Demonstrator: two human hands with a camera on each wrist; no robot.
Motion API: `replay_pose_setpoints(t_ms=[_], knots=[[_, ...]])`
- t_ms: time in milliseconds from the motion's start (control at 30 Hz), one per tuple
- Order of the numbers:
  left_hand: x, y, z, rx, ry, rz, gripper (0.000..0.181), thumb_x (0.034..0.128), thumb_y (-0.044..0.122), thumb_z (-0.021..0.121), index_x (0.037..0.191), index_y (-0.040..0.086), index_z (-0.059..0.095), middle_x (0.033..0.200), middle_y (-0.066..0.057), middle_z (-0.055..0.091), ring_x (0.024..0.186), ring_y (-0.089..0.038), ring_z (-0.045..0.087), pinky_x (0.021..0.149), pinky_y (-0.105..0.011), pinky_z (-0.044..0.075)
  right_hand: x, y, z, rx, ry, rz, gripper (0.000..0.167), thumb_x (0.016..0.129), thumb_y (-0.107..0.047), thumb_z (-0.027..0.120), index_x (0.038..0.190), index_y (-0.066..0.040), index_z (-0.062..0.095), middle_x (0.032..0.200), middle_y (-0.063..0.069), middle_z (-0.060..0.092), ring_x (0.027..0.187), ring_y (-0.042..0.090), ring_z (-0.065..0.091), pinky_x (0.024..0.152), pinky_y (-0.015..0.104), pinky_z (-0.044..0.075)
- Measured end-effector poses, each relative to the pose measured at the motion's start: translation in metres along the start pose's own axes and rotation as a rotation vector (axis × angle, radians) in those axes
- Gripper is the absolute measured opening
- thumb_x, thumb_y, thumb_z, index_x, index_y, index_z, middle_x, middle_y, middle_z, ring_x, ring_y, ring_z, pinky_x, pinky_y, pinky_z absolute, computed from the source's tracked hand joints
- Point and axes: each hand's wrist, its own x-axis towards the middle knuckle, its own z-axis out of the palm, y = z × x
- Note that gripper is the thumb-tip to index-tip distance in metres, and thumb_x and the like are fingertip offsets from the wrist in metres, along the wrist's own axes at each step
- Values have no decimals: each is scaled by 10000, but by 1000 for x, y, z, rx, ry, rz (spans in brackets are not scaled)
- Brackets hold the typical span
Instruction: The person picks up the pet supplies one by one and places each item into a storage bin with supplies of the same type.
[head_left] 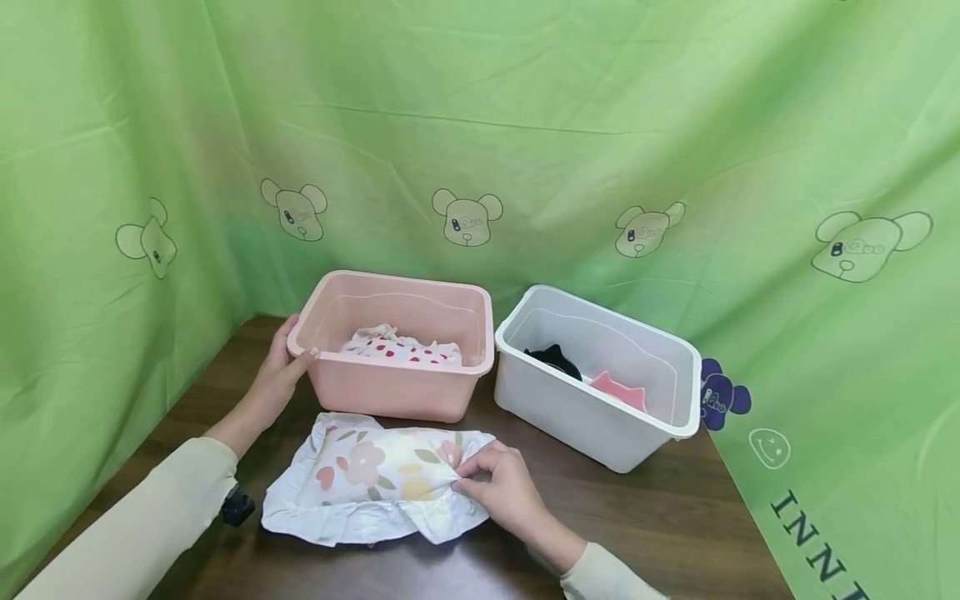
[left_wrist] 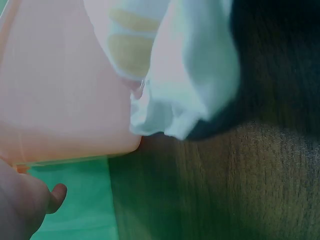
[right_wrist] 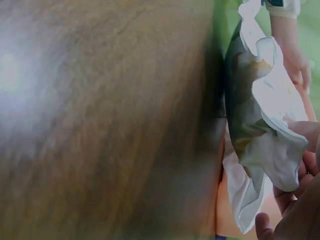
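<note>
Floral cushion: located over the bench, on the near side of the pink bin. From where I stand, the right grip pinches its right edge; the left grip holds the bin's left rim. Expected handling: light, soft, non-fragile, little slip. The ruffle probably flops; grasp the padded body for firmer control.

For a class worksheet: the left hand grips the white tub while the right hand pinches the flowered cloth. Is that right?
Not quite: in the head view, the left hand grips the pink tub, not the white tub. The right hand does pinch the cloth.
</note>
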Motion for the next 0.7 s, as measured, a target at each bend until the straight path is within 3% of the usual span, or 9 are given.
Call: replay_pose_setpoints(t_ms=[233,500,700], knots=[[2,1,0,35,5,7,760,1068,138,505,1646,80,14,1699,-184,124,1556,-332,147,1031,-12,280,-2,-2,-20,46,78,-98,232,690,-71,919,737,-251,781,823,-182,648,866,42,603,923,325,379],[1,0,0,44,7,9,762,1068,133,510,1646,82,16,1695,-192,133,1554,-346,157,1024,-8,285,-10,-12,-40,68,115,-121,267,690,-74,929,747,-287,781,844,-150,671,906,105,587,890,285,389],[-1,1,-1,45,10,11,757,1069,137,510,1647,84,24,1694,-191,141,1552,-343,162,1034,-15,282,-13,-25,-57,76,143,-218,215,709,-81,926,789,-236,800,832,-81,670,894,137,592,874,262,383]])
